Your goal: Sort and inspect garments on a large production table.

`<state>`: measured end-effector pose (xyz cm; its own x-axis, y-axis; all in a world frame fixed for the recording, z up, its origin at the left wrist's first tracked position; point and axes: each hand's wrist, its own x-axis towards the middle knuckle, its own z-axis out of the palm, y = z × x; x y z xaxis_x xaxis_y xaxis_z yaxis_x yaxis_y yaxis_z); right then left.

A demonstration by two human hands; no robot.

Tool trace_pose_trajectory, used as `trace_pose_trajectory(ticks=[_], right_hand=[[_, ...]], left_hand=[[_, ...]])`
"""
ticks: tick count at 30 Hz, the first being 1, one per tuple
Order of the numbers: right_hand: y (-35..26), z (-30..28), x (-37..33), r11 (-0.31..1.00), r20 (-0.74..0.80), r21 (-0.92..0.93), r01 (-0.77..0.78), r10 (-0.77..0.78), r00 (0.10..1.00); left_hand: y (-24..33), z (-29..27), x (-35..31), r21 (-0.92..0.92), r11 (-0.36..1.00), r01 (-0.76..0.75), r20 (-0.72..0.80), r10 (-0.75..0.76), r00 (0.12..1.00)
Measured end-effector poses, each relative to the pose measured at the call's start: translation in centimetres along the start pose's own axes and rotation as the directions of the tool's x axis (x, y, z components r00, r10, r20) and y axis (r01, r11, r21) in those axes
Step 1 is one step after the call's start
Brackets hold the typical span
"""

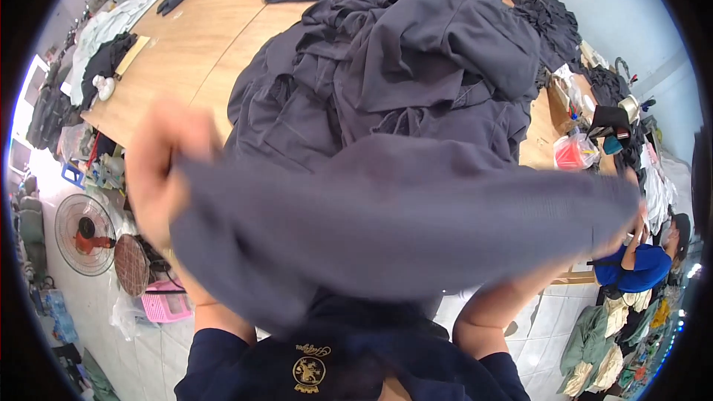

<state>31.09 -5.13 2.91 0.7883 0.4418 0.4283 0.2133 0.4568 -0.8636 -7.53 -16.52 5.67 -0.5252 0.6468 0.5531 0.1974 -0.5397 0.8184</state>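
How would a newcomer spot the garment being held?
Start at the large wooden table and its heap of dark grey garments. Below the heap in the view is the held garment. Unlike the heaped ones, it stretches, motion-blurred, between the left hand and right hand.

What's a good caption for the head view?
Left hand and right hand hold grey cloth before a big fabric pile.

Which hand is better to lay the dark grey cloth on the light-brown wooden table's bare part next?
Probably the left hand: it grips the dark grey cloth and looks nearer the bare side of the wooden table. The right hand, partly hidden, holds the opposite end.
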Motion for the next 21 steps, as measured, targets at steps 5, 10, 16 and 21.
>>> trace_pose_trajectory(ticks=[5,10,16,21], right_hand=[[2.5,11.5,-1.1,0.672,0.873,0.294,-0.680,0.101,0.477],[7.0,11.3,-4.1,0.900,0.833,-0.006,-0.436,0.246,0.495],[10.1,6.0,-6.3,0.950,0.692,-0.100,-0.297,0.281,0.665],[9.7,3.4,-8.5,0.925,0.664,-0.102,-0.365,0.336,0.668]], left_hand=[[-10.3,-2.1,10.0,0.368,0.928,-0.063,0.230,-0.025,0.973],[-13.9,-1.7,6.5,0.730,0.675,-0.107,0.055,0.098,0.994],[-15.2,-2.1,1.1,0.490,0.858,0.154,0.140,-0.251,0.958],[-14.9,1.1,-1.4,0.375,0.899,0.227,0.212,-0.322,0.923]])
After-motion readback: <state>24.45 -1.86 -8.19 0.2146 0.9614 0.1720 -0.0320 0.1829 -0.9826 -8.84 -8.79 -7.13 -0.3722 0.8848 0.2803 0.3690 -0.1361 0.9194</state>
